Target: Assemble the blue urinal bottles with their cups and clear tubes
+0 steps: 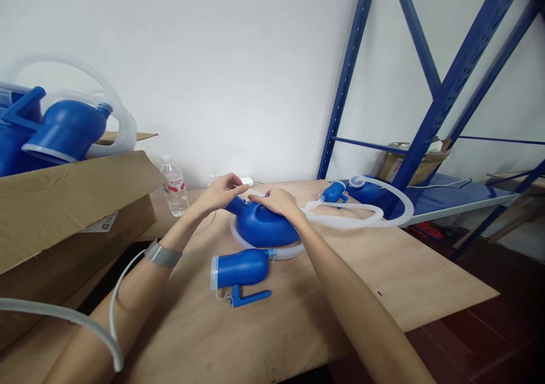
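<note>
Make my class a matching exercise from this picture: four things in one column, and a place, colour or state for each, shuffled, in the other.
Column one
1. Water bottle
2. Wristband
3. Right hand
4. Small blue container in front of the large jug

Column two
A. On top of the large jug
B. Lying on its side
C. Clear, with red on its label
D. Grey, around the left arm

Right pairs: 1-C, 2-D, 3-A, 4-B

Plywood tabletop (361, 304): blue handled cup (242, 268) on its side near front, translucent hose (289, 252) at its neck, blue jug (266, 228) behind, labelled water bottle (174, 188), cardboard box (76, 202) left, second blue cup (332, 191) far right
</note>
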Demonstrator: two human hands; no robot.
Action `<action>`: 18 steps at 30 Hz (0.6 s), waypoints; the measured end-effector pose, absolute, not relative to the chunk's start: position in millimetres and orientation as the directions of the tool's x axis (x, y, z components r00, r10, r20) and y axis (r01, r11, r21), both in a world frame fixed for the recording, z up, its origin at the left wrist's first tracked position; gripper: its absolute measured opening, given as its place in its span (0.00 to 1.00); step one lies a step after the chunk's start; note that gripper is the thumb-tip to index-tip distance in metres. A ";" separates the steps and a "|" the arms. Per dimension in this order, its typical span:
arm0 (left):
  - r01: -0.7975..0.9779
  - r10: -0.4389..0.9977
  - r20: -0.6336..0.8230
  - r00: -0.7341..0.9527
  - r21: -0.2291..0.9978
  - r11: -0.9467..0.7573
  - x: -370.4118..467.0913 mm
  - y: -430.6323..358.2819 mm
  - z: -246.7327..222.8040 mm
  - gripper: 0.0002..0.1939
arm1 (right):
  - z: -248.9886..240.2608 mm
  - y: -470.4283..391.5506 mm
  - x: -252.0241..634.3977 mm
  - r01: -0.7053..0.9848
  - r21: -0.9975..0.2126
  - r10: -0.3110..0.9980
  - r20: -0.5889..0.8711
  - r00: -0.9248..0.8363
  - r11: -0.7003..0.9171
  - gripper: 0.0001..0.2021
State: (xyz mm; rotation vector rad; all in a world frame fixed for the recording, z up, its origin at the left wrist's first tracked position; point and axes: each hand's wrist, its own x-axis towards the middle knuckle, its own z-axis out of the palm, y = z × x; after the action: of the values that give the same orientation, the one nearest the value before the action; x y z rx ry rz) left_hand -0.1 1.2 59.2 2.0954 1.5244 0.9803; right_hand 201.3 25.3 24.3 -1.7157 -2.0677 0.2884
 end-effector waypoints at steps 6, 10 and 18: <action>0.738 0.804 0.210 0.556 0.321 -0.594 -12.1 -66.0 90.1 0.26 | 13.1 32.2 198.2 0.907 -0.383 0.953 0.298 -0.059 0.176 0.32; 0.812 0.784 -0.220 0.581 0.220 -0.540 -9.6 -113.5 61.8 0.37 | 6.6 36.7 197.9 0.913 -0.371 0.937 0.347 -0.035 0.172 0.32; 0.670 0.801 0.044 0.597 0.522 -0.528 -43.5 -99.4 -15.4 0.34 | 8.2 35.9 201.8 0.879 -0.444 0.937 0.348 -0.009 0.173 0.30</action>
State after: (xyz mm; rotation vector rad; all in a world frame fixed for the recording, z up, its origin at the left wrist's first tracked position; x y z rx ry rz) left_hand -43.5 -99.4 -15.4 2.3700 1.1705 0.3861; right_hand 201.8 35.9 8.2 -1.7090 -1.8888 0.1335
